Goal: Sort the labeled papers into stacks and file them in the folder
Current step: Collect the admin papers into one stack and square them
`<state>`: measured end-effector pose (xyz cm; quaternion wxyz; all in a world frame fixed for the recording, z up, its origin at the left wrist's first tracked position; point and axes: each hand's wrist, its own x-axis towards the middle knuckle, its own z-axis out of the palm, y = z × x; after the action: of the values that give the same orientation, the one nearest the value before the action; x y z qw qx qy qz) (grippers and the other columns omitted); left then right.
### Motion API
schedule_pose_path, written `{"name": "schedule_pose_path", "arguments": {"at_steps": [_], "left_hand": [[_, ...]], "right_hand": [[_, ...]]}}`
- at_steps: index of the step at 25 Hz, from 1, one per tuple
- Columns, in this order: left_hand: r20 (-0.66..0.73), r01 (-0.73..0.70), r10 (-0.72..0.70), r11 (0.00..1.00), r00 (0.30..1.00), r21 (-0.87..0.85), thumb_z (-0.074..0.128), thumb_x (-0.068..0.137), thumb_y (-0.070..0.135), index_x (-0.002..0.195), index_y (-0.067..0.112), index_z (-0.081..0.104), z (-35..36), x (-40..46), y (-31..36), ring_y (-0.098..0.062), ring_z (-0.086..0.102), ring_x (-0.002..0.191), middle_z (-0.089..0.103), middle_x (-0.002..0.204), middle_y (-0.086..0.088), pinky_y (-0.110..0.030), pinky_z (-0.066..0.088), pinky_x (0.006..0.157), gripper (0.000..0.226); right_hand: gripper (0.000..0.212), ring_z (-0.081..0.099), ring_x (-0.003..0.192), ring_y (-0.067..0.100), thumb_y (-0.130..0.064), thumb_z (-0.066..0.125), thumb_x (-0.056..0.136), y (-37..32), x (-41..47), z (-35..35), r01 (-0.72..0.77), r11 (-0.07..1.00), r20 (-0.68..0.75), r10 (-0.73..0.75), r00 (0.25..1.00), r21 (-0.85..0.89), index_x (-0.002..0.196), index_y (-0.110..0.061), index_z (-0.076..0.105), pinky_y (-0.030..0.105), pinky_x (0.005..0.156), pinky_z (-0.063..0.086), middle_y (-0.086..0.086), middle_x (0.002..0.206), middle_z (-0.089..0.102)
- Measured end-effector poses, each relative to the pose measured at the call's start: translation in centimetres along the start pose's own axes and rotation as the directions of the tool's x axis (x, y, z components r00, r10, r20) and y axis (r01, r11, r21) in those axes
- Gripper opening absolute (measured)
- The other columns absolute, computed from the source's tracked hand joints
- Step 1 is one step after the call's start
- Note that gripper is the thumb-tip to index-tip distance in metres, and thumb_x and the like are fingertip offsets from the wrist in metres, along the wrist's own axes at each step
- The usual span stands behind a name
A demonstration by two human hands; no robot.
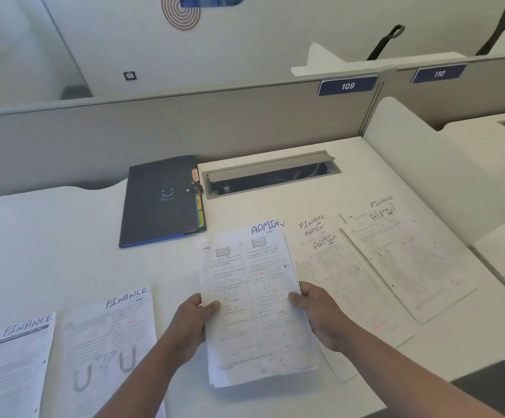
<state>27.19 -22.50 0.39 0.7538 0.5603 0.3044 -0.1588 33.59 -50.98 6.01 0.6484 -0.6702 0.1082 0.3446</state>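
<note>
A bundle of ADMIN papers (257, 300) is held above the desk (64, 251), gripped on its long edges by the left hand (192, 322) and the right hand (317, 312), thumbs on top and fingers curled beneath. Its long axis runs away from the person. The closed folder (160, 200) lies beyond the bundle and to its left, nearer the left hand. FINANCE sheets (109, 339) lie left of the bundle; mixed sheets (366, 267) lie to its right.
</note>
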Motion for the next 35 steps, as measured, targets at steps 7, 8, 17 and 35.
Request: {"name": "schedule_pose_path", "arguments": {"at_steps": [7,8,17,35], "left_hand": [[0.010,0.047,-0.047,0.999,0.999,-0.003,0.070,0.100,0.016,0.121,0.008,0.072,3.7,2.4,-0.8,-0.034,0.078,0.101,0.080,0.113,-0.011,-0.052,0.064,0.083,0.022],[-0.032,0.041,-0.041,0.999,0.999,0.005,0.071,0.099,0.015,0.119,0.007,0.072,4.5,2.7,-0.8,-0.034,0.079,0.098,0.080,0.110,-0.011,-0.053,0.064,0.083,0.021],[-0.265,0.004,0.040,0.986,0.963,0.165,0.076,0.095,0.015,0.112,0.011,0.075,7.3,3.6,-3.2,-0.031,0.080,0.090,0.082,0.101,-0.007,-0.054,0.064,0.085,0.017],[-0.371,0.012,0.073,0.975,0.926,0.223,0.078,0.095,0.022,0.110,0.012,0.076,7.9,4.2,-3.5,-0.033,0.079,0.093,0.082,0.101,-0.006,-0.056,0.061,0.092,0.018]], "right_hand": [[0.021,0.075,0.104,0.024,-0.019,0.053,0.107,0.5,-0.1,-2.2,-0.038,0.997,-0.113,0.031,0.993,-0.060,0.116,-0.020,0.072,0.051,0.094,0.059,-0.002,0.111,0.079],[0.020,0.076,0.101,0.024,-0.017,0.054,0.106,0.4,0.3,-2.7,-0.041,0.997,-0.127,0.033,0.991,-0.062,0.114,-0.019,0.072,0.049,0.090,0.061,-0.001,0.109,0.080],[0.032,0.057,0.103,0.011,-0.023,0.069,0.090,-1.0,4.8,-13.7,0.003,0.742,-0.262,-0.241,0.935,-0.671,0.121,-0.024,0.064,0.030,0.082,0.047,-0.011,0.122,0.060],[0.012,0.058,0.068,0.016,-0.011,0.070,0.091,-1.7,7.3,-19.8,-0.026,0.849,-0.390,-0.215,0.895,-0.528,0.087,-0.019,0.062,0.031,0.064,0.049,-0.002,0.084,0.065]]}}
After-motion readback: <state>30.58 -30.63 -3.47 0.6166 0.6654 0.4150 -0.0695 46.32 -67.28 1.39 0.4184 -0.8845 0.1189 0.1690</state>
